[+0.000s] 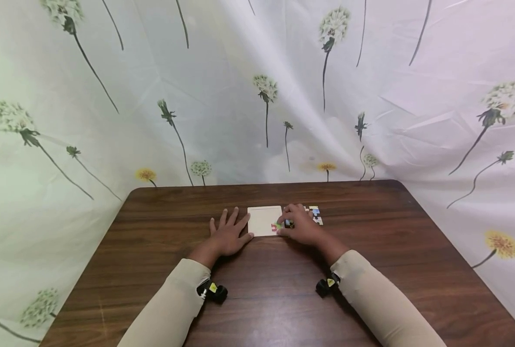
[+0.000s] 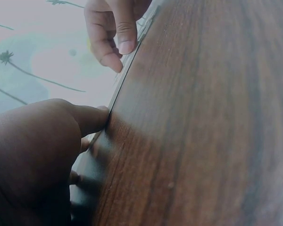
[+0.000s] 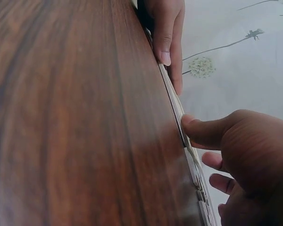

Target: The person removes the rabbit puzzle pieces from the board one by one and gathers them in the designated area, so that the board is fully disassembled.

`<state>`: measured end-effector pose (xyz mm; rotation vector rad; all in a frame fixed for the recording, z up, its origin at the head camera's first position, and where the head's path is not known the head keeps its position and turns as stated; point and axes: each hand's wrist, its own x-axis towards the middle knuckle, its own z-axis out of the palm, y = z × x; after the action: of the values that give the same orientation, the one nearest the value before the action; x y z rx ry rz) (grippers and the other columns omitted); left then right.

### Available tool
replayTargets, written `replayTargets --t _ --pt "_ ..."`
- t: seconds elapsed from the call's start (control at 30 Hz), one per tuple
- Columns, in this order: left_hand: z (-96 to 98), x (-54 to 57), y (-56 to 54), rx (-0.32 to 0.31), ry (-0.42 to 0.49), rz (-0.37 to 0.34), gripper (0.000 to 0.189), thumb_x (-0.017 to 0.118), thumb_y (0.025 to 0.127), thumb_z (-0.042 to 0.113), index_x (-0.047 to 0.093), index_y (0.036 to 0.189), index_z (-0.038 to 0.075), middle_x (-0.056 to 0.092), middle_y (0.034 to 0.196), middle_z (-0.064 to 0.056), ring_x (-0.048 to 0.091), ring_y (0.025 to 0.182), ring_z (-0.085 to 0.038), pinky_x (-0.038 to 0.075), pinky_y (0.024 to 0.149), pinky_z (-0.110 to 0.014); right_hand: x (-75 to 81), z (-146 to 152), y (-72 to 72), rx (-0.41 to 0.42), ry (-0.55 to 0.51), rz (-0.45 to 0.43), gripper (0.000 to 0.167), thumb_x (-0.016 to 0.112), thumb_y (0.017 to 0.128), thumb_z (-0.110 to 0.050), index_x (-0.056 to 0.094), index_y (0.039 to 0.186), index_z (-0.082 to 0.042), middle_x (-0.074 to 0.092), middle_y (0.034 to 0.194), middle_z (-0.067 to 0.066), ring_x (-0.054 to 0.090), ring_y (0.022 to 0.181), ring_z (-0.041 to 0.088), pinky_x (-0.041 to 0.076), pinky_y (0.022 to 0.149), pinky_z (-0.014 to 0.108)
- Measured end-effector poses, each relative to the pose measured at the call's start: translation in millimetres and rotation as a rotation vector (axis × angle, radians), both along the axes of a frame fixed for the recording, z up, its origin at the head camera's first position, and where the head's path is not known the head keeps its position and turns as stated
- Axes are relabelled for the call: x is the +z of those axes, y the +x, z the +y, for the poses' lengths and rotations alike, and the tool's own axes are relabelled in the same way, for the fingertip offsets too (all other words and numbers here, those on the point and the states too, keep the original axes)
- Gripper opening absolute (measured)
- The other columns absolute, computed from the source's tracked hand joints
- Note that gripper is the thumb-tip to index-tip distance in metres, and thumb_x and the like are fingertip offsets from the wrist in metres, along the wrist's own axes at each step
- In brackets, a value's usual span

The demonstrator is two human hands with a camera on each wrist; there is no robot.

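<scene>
A pale, shallow puzzle tray [image 1: 259, 221] lies flat near the far side of the table. A few coloured jigsaw pieces [image 1: 274, 227] sit in its lower right corner. My left hand [image 1: 227, 238] rests spread at the tray's left side, its thumb and forefinger touching the edge. My right hand [image 1: 302, 227] is over the right edge, fingers slightly bent and thumb near the corner pieces. In the right wrist view, the thumb of that right hand [image 3: 254, 155] touches the thin edge, its other fingers apart from it. More jigsaw pieces [image 1: 315, 213] lie beyond the right hand, partly hidden by it.
The brown wooden table [image 1: 266, 299] extends around the tray on all sides. Behind it hangs a pale curtain [image 1: 231, 135] printed with dandelions. Each wrist carries a small black camera [image 1: 216, 292] at the sleeve's cuff.
</scene>
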<state>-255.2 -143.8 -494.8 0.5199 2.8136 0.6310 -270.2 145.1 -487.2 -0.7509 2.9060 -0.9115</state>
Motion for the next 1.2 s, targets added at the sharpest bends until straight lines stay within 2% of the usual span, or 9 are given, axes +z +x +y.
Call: replayTargets --t 0.23,0.37,0.53,0.8,1.0,1.2 --pt "-0.5 -5.7 -2.9 -0.002 -0.01 0.004 0.073 0.049 0.114 0.053 0.024 0.177 0.024 0.002 0.185 -0.018 -0.009 0.17 -0.051 -0.009 0.127 -0.083 -0.1 -2.1 -0.7 -0.007 0.026 -0.026 0.019 0.085 0.097 -0.029 0.08 0.112 -0.018 0.061 0.129 0.008 0.047 0.122 0.028 0.029 0.107 0.062" --pt "-0.1 -4.7 -3.7 0.005 -0.015 -0.009 0.075 0.05 0.113 0.054 0.024 0.176 0.024 0.001 0.186 -0.017 -0.011 0.17 -0.051 -0.011 0.127 -0.082 0.5 -3.0 -1.4 -0.005 0.044 -0.015 0.019 0.085 0.097 -0.031 0.076 0.11 -0.019 0.061 0.128 0.006 0.047 0.118 0.026 0.031 0.102 0.059" --pt "0.2 -4.3 -3.2 0.013 -0.018 -0.017 0.075 0.05 0.113 0.056 0.024 0.177 0.025 0.001 0.186 -0.017 -0.01 0.17 -0.05 -0.01 0.127 -0.082 1.5 -4.0 -1.3 -0.006 0.046 -0.017 0.023 0.087 0.096 -0.031 0.072 0.111 -0.019 0.063 0.124 0.004 0.05 0.119 0.026 0.031 0.103 0.059" --pt "1.8 -2.1 -1.2 0.008 -0.017 -0.015 0.074 0.047 0.114 0.057 0.024 0.177 0.025 0.001 0.186 -0.016 -0.009 0.17 -0.05 -0.009 0.127 -0.082 2.3 -2.1 -0.4 -0.006 0.01 0.026 0.021 0.09 0.093 -0.025 0.075 0.106 -0.018 0.074 0.108 -0.001 0.057 0.112 0.023 0.034 0.098 0.051" --pt "2.0 -3.6 -2.4 0.014 -0.021 -0.009 0.074 0.049 0.113 0.055 0.025 0.176 0.025 0.001 0.186 -0.016 -0.009 0.17 -0.05 -0.009 0.127 -0.082 1.5 -0.6 -1.1 0.016 -0.021 0.066 0.019 0.09 0.091 -0.021 0.077 0.104 -0.017 0.075 0.105 -0.001 0.059 0.108 0.022 0.035 0.096 0.048" --pt "2.0 4.1 2.9 0.013 -0.01 -0.012 0.074 0.05 0.113 0.055 0.027 0.176 0.025 0.004 0.186 -0.018 -0.007 0.17 -0.052 -0.008 0.127 -0.082 1.8 -1.3 -1.2 0.031 -0.045 0.06 0.017 0.088 0.093 -0.017 0.079 0.106 -0.015 0.077 0.109 0.001 0.064 0.111 0.024 0.038 0.099 0.05"
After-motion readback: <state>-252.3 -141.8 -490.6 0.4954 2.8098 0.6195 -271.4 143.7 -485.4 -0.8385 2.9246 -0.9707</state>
